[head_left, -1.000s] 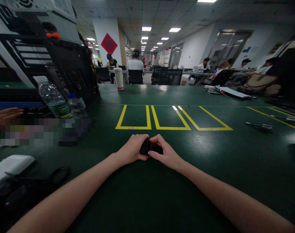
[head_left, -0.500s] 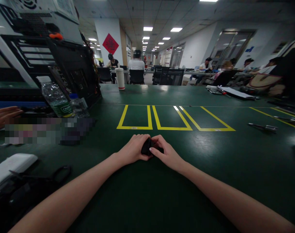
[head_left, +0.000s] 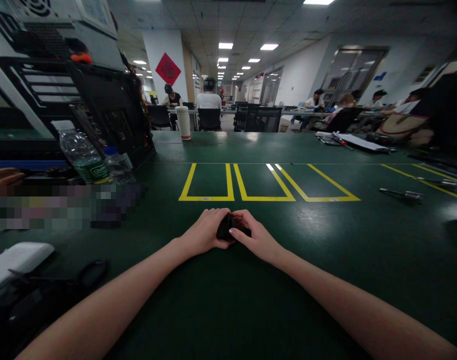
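Note:
Between both hands, low over the dark green table [head_left: 251,300], is a small black object [head_left: 224,228] whose kind I cannot make out. My left hand [head_left: 204,230] wraps round its left side, fingers over the far edge and thumb at the near side. From the right, my right hand [head_left: 255,235] closes on the object with thumb and fingertips. The hands partly hide it. Just beyond them, yellow tape outlines [head_left: 213,198] mark the table top.
At the left stand a computer case [head_left: 111,110], a water bottle [head_left: 81,155] and a smaller blue-capped bottle [head_left: 117,167]. Another person's hand [head_left: 3,182] rests at the left edge. A white cup [head_left: 183,123] stands far back; a metal-ended tool [head_left: 401,194] lies right.
The whole view has shifted slightly, so things appear a little further left. Both hands keep the same hold on the black object.

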Available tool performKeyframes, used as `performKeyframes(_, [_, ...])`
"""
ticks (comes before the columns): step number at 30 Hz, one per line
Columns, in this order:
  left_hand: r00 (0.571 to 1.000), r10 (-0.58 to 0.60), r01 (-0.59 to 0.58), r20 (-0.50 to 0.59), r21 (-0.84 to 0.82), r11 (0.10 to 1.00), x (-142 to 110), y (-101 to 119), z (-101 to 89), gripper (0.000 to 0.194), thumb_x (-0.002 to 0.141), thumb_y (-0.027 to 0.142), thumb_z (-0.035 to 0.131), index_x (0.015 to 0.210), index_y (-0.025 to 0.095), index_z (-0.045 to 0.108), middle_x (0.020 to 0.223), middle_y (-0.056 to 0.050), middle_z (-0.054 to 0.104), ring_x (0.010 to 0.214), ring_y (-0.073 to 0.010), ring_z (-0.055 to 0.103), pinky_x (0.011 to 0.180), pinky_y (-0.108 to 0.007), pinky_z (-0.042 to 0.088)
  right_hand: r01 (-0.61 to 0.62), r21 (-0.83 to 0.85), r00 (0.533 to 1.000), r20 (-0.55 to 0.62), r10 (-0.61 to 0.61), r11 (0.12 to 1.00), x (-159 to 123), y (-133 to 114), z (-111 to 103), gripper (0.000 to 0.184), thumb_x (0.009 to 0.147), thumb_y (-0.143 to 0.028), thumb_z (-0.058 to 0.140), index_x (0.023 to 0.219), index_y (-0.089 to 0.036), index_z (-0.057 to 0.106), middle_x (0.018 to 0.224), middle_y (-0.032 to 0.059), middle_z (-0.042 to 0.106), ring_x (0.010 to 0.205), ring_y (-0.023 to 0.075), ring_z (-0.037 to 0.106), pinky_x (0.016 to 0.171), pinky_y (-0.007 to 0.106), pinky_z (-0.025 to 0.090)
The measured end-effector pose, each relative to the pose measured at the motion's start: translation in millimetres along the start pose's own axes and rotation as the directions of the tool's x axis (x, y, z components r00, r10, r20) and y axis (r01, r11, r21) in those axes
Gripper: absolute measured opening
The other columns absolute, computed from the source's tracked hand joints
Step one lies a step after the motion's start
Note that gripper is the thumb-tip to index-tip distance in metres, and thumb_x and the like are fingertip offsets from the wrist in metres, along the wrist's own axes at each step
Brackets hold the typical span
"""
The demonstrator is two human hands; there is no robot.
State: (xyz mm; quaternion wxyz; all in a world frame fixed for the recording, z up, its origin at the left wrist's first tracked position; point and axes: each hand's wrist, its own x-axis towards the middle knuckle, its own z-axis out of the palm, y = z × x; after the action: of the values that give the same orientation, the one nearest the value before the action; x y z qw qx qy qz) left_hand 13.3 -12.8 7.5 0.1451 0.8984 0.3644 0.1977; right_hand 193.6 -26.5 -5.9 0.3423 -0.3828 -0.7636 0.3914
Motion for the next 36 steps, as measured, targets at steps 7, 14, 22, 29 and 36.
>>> performKeyframes(7, [1.000, 0.001, -0.001, -0.006, -0.005, 1.000, -0.1, 0.9, -0.9, 0.055, 0.066, 0.029, 0.067, 0.111, 0.017, 0.038, 0.106, -0.008, 0.051, 0.094, -0.0235, 0.050, 0.081, -0.038, 0.040, 0.075, -0.023, 0.997, -0.008, -0.076, 0.997, -0.6, -1.7, -2.5, 0.021, 0.078, -0.023, 0.053, 0.097, -0.022, 0.046, 0.095, 0.0017, 0.051, 0.088, 0.0166, 0.051, 0.079, 0.035, 0.044])
performKeyframes(14, [1.000, 0.015, -0.015, -0.007, -0.023, 1.000, -0.7, 2.0, -2.5, 0.053, 0.068, 0.030, 0.066, 0.112, 0.018, 0.038, 0.105, -0.007, 0.052, 0.093, -0.0223, 0.051, 0.081, -0.037, 0.040, 0.051, 0.009, 0.998, -0.045, -0.051, 0.999, 0.9, 0.4, -1.4, 0.017, 0.081, -0.024, 0.048, 0.098, -0.022, 0.047, 0.095, 0.0018, 0.051, 0.088, 0.0161, 0.052, 0.078, 0.034, 0.045])
performKeyframes(22, [0.999, -0.028, 0.029, 0.016, -0.025, 0.999, -0.6, 2.1, -2.6, 0.054, 0.067, 0.030, 0.066, 0.112, 0.018, 0.038, 0.108, -0.008, 0.051, 0.097, -0.0239, 0.049, 0.082, -0.039, 0.040, 0.026, -0.028, 0.999, 0.021, -0.026, 0.999, -1.7, -5.3, -2.2, 0.021, 0.080, -0.027, 0.050, 0.100, -0.022, 0.044, 0.096, 0.0029, 0.051, 0.087, 0.0174, 0.052, 0.078, 0.037, 0.044])
performKeyframes(29, [1.000, 0.002, -0.002, -0.010, -0.010, 1.000, -0.3, -0.1, 0.1, 0.056, 0.067, 0.032, 0.066, 0.113, 0.017, 0.037, 0.106, -0.008, 0.051, 0.093, -0.0231, 0.050, 0.080, -0.037, 0.040, 0.081, -0.056, 0.996, -0.031, -0.082, 0.995, -1.4, -3.4, -3.3, 0.015, 0.081, -0.025, 0.048, 0.096, -0.022, 0.048, 0.094, 0.0023, 0.050, 0.087, 0.0167, 0.050, 0.078, 0.035, 0.044])
performKeyframes(36, [1.000, 0.002, -0.002, -0.002, 0.004, 1.000, 0.7, -1.7, 2.6, 0.056, 0.067, 0.032, 0.066, 0.113, 0.016, 0.037, 0.106, -0.008, 0.051, 0.095, -0.0233, 0.050, 0.081, -0.038, 0.040, -0.011, 0.013, 1.000, -0.017, 0.011, 1.000, -0.1, -0.3, -0.2, 0.024, 0.082, -0.029, 0.048, 0.103, -0.021, 0.043, 0.099, 0.0036, 0.051, 0.089, 0.0175, 0.052, 0.077, 0.036, 0.045])
